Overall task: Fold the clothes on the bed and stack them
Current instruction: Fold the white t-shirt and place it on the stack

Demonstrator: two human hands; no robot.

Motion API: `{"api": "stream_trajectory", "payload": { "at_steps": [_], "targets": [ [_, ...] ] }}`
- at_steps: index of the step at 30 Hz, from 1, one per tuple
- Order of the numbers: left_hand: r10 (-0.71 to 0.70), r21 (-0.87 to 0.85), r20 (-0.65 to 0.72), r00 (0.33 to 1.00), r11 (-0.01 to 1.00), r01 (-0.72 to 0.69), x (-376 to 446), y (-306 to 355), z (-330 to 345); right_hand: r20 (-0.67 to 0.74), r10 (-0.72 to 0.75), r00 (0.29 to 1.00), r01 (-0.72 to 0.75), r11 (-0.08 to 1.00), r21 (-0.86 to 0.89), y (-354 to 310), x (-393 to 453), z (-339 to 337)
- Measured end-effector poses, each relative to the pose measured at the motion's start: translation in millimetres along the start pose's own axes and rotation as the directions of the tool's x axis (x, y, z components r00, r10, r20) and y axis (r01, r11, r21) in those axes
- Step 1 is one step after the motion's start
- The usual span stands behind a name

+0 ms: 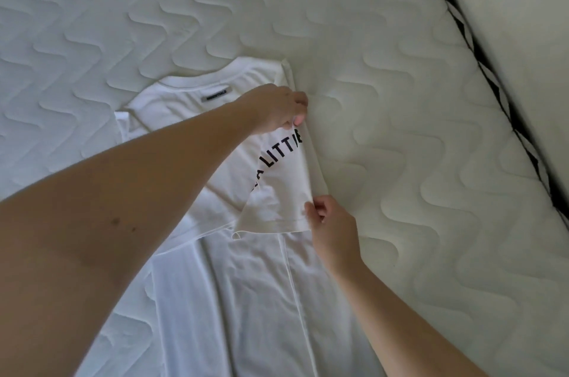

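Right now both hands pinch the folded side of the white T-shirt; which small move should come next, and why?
Probably lay the flap flat on the shirt's back. The left hand and right hand hold the lettered flap of the white T-shirt raised above the mattress, its fold already along the right edge.

T-shirt [221, 299]: lower body cut off by the bottom edge; hem not visible. Printed lettering [281, 147] partly hidden by the fold and the left forearm; only "LITT" legible. Neck label [216, 94] too small to read. Left hand [277, 108] fingertips concealed behind fabric.
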State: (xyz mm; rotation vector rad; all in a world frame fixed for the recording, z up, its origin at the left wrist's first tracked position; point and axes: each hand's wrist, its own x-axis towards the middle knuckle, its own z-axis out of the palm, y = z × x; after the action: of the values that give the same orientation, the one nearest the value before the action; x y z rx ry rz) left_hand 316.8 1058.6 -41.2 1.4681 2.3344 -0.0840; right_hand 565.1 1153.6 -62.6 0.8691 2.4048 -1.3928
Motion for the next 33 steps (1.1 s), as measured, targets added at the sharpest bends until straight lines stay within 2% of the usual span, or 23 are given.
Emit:
{"api": "stream_trajectory", "payload": {
  "at_steps": [2, 4, 6, 8, 12, 14, 16, 19, 21, 23, 24, 26, 28, 30, 33],
  "targets": [
    [0.035, -0.044, 0.029, 0.999, 0.998, -0.034, 4.4, -2.9, -2.6, 0.022, 0.008, 1.000, -0.009, 0.999, 0.050, 1.8, -1.5, -0.5],
    [0.011, -0.086, 0.090, 0.996, 0.996, -0.004, 6.3, -5.0, -2.4, 0.044, 0.075, 0.996, -0.081, 0.985, 0.152, 5.5, -2.0, -1.9],
    [-0.017, -0.069, 0.129, 0.992, 0.997, 0.027, 7.5, -7.7, 0.4, 0.102, 0.161, 0.982, -0.183, 0.944, 0.275, 7.6, -2.9, -3.5],
    [-0.031, -0.003, 0.160, 0.987, 0.999, 0.032, 9.6, -7.4, 2.4, 0.134, 0.214, 0.968, -0.245, 0.923, 0.298, 9.8, -2.5, -5.1],
    [-0.048, 0.092, 0.102, 0.994, 0.995, 0.038, 12.6, -0.8, 10.0, 0.095, 0.219, 0.971, -0.232, 0.961, 0.150, 13.1, -2.0, -7.1],
    [-0.061, 0.095, 0.058, 0.996, 0.994, 0.055, 11.8, 1.5, 17.4, 0.039, 0.175, 0.984, -0.171, 0.981, -0.091, 15.2, -0.8, -9.3],
    [-0.093, 0.076, 0.015, 0.996, 0.993, 0.092, 10.6, 4.1, 25.4, -0.017, 0.121, 0.992, -0.121, 0.947, -0.298, 17.1, -0.8, -11.5],
    [-0.208, -0.100, -0.102, 0.973, 0.975, 0.198, 5.2, 7.0, 31.6, -0.052, 0.094, 0.994, -0.106, 0.940, -0.323, 18.5, -0.2, -12.7],
    [-0.214, -0.177, -0.196, 0.957, 0.968, 0.180, -1.4, 10.6, 33.2, -0.066, 0.070, 0.995, -0.088, 0.940, -0.331, 19.2, -1.4, -12.1],
    [-0.203, -0.195, -0.289, 0.936, 0.969, 0.149, -8.9, 17.3, 36.6, -0.095, 0.016, 0.995, -0.048, 0.938, -0.345, 16.6, -2.3, -12.3],
    [-0.238, -0.209, -0.316, 0.918, 0.962, 0.177, -13.5, 22.7, 38.8, -0.116, -0.052, 0.992, 0.008, 0.938, -0.347, 14.2, -3.6, -11.9],
    [-0.356, -0.253, -0.367, 0.859, 0.927, 0.276, -23.5, 35.7, 45.7, -0.154, -0.260, 0.953, 0.190, 0.911, -0.367, 10.0, -5.6, -9.1],
    [-0.474, -0.293, -0.406, 0.781, 0.877, 0.380, -35.1, 51.6, 54.8, -0.153, -0.430, 0.890, 0.327, 0.835, -0.443, 6.0, -6.3, -1.6],
    [-0.567, -0.318, -0.381, 0.730, 0.822, 0.473, -47.0, 67.8, 67.7, -0.078, -0.520, 0.850, 0.411, 0.750, -0.519, 5.8, -4.5, 8.7],
    [-0.602, -0.266, -0.276, 0.749, 0.797, 0.542, -60.6, 90.5, 95.7, 0.101, -0.549, 0.830, 0.487, 0.625, -0.610, 18.6, -3.4, 19.9]
  ]
}}
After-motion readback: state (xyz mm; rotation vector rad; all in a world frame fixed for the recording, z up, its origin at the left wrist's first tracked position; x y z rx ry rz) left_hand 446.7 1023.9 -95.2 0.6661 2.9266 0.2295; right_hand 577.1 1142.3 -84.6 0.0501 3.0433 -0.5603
